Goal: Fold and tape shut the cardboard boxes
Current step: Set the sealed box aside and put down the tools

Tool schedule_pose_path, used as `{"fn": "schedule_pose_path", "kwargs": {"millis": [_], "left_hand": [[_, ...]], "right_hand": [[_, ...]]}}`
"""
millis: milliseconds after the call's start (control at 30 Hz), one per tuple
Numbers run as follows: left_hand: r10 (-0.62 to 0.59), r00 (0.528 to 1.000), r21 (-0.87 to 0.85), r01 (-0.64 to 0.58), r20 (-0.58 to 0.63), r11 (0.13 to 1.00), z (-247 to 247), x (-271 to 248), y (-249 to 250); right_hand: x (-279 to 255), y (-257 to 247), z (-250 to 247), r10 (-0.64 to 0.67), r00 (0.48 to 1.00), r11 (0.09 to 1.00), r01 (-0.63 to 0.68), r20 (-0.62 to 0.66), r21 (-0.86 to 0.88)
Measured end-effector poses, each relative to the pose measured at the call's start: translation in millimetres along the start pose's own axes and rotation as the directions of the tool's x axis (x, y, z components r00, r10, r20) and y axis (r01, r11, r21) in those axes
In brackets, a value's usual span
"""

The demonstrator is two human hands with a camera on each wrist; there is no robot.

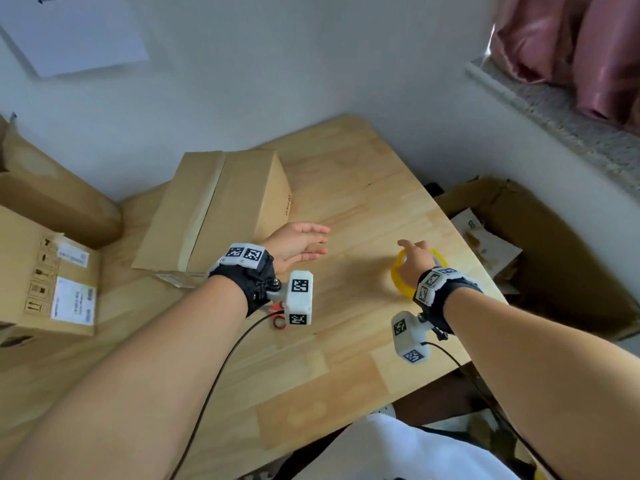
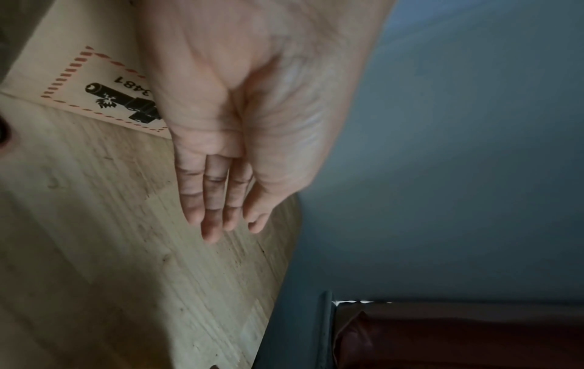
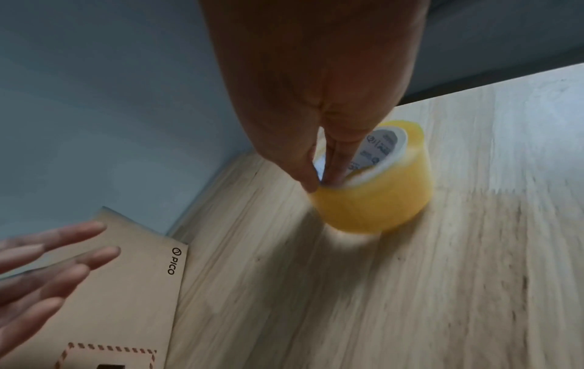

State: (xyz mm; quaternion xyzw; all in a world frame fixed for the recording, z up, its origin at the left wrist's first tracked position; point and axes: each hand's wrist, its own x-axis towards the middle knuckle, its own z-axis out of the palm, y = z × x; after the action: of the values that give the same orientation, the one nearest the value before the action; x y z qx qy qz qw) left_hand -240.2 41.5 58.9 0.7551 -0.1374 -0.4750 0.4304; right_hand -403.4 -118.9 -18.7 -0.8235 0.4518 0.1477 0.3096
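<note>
1. The right hand [image 3: 316,104] pinches the yellow tape roll [image 3: 376,197], fingers inside its core, thumb outside.
2. The left hand [image 1: 298,242] hovers, fingers straight and relaxed, grasping nothing.
3. The cardboard box [image 1: 221,206] lies just beyond the left hand.

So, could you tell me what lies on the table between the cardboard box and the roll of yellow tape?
Only bare wooden table: the head view shows nothing between the cardboard box and the yellow tape roll.

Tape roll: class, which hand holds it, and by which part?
The right hand pinches the tape roll by its rim, fingers inside the core, thumb outside. The left hand holds nothing.
</note>
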Motion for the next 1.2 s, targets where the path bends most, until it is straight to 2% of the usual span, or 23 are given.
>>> {"fn": "schedule_pose_path", "kwargs": {"millis": [167, 300, 400, 467, 533, 600, 667, 733, 833, 967, 1100, 1200], "left_hand": [[0.096, 0.993, 0.016, -0.096, -0.064, 0.995, -33, -16, -6], [0.198, 0.966, 0.05, -0.193, -0.166, 0.98, -85, -38, -14], [0.298, 0.906, 0.142, -0.266, -0.302, 0.953, -131, -56, -29], [0.384, 0.842, 0.331, -0.265, -0.378, 0.906, -162, -65, -45], [0.448, 0.803, 0.502, -0.221, -0.393, 0.836, -189, -76, -66], [0.503, 0.796, 0.645, -0.195, -0.335, 0.739, -213, -85, -89], [0.528, 0.818, 0.766, -0.182, -0.23, 0.617, -232, -89, -112], [0.543, 0.825, 0.832, -0.189, -0.154, 0.522, -245, -87, -129], [0.592, 0.802, 0.87, -0.236, -0.077, 0.433, -255, -80, -139], [0.61, 0.791, 0.925, -0.268, 0.052, 0.269, -256, -58, -137], [0.618, 0.777, 0.954, -0.261, 0.117, 0.148, -254, -37, -137], [0.643, 0.754, 0.97, -0.233, 0.134, 0.071, -256, -30, -141]], "right_hand": [[-1, -31, -2, -0.032, 0.998, 0.993, 0.037, -0.051, 0.11], [-12, -87, 0, -0.166, 0.978, 0.975, 0.183, -0.129, 0.13], [-24, -139, 14, -0.309, 0.937, 0.929, 0.334, -0.165, 0.16], [-35, -174, 26, -0.402, 0.892, 0.886, 0.436, -0.206, 0.158], [-47, -206, 38, -0.49, 0.842, 0.839, 0.526, -0.227, 0.14], [-59, -234, 53, -0.561, 0.797, 0.797, 0.593, -0.223, 0.114], [-69, -256, 68, -0.599, 0.774, 0.772, 0.626, -0.206, 0.107], [-75, -273, 80, -0.57, 0.807, 0.796, 0.589, -0.155, 0.138], [-78, -289, 92, -0.498, 0.865, 0.856, 0.501, -0.057, 0.126], [-74, -298, 101, -0.457, 0.889, 0.889, 0.457, 0.011, 0.032], [-68, -303, 99, -0.385, 0.922, 0.921, 0.381, 0.041, 0.083], [-64, -305, 96, -0.366, 0.926, 0.929, 0.357, 0.09, 0.102]]}}
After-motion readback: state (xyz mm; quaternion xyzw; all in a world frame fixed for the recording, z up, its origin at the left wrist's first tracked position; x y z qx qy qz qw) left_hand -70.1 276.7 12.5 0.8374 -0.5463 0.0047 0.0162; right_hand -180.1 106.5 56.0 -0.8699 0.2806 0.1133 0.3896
